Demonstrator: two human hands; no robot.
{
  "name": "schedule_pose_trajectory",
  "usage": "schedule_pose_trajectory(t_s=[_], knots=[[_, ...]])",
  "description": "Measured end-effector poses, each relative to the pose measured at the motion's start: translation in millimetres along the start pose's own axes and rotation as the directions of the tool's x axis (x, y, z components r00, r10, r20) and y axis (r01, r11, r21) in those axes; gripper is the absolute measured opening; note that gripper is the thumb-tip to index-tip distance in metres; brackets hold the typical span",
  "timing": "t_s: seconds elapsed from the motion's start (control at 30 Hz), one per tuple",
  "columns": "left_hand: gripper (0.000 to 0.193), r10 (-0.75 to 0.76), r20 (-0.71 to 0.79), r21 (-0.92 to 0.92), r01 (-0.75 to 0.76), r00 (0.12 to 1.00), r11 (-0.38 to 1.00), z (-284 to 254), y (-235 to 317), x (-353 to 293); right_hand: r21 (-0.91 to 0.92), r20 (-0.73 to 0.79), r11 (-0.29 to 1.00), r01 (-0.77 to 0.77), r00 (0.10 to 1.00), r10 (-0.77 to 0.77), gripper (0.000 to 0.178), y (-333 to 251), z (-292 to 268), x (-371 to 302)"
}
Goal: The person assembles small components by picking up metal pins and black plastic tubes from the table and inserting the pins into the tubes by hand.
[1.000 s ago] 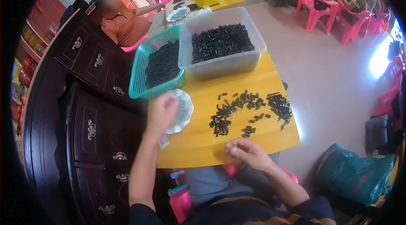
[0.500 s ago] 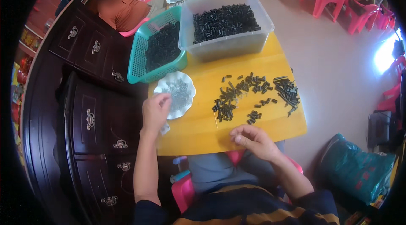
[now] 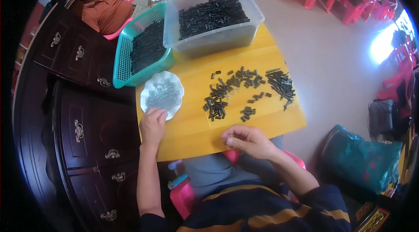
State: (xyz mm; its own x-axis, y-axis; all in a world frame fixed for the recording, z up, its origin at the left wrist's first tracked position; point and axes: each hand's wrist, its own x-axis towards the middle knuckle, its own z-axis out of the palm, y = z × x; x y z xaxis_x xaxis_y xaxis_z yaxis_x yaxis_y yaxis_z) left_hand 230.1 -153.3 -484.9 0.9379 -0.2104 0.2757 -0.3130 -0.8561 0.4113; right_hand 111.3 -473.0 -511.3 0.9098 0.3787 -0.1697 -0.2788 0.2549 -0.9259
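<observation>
My left hand (image 3: 152, 126) is at the near rim of a white scalloped plate (image 3: 178, 84), its fingertips pinched together. Many tiny silvery-grey pieces (image 3: 162, 95) lie in that plate. Just over the table's near edge hovers my right hand (image 3: 249, 141), thumb and fingers curled together; whatever either hand pinches is too small or hidden to make out. Beyond the right hand, short black tubular pieces (image 3: 216, 106) lie in a loose pile, with a small cluster (image 3: 248, 113) nearer to me. Longer black pieces (image 3: 281, 85) are heaped at the right.
A clear plastic bin (image 3: 209, 42) and a green basket (image 3: 126, 59), both holding black pieces, stand at the back of the yellow table (image 3: 187, 138). Dark drawers (image 3: 87, 118) border the left. A person (image 3: 107, 11) sits beyond; a green bag (image 3: 362, 158) rests at right.
My left hand has drawn back from over the plate's middle to its near rim. The right hand keeps its curled pose near the table edge. The whole view has shifted slightly.
</observation>
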Motion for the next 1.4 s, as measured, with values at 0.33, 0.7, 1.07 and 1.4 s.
schedule_pose_trajectory(t_s=[0.33,0.7,1.07,1.4], knots=[[0.005,0.134,0.067,0.240,-0.147,0.989,0.960,4.4,-1.0,16.1,-0.116,0.079,0.993,0.002,0.997,0.007,0.020,-2.0,-3.5,1.9],[0.007,0.098,0.004,0.149,-0.097,0.995,0.984,-0.1,27.1,12.1,-0.199,0.075,0.980,0.012,0.997,0.003,0.024,-1.3,-1.7,-5.2],[0.011,0.392,0.060,-0.140,-0.381,0.918,0.914,38.3,140.0,14.0,-0.406,0.259,0.896,0.181,0.963,-0.077,0.021,-10.8,-1.9,-1.2],[0.012,0.464,0.137,-0.035,-0.464,0.875,0.885,85.4,150.8,22.0,-0.419,0.276,0.900,0.117,0.961,0.004,0.021,-15.7,-3.1,-8.0]])
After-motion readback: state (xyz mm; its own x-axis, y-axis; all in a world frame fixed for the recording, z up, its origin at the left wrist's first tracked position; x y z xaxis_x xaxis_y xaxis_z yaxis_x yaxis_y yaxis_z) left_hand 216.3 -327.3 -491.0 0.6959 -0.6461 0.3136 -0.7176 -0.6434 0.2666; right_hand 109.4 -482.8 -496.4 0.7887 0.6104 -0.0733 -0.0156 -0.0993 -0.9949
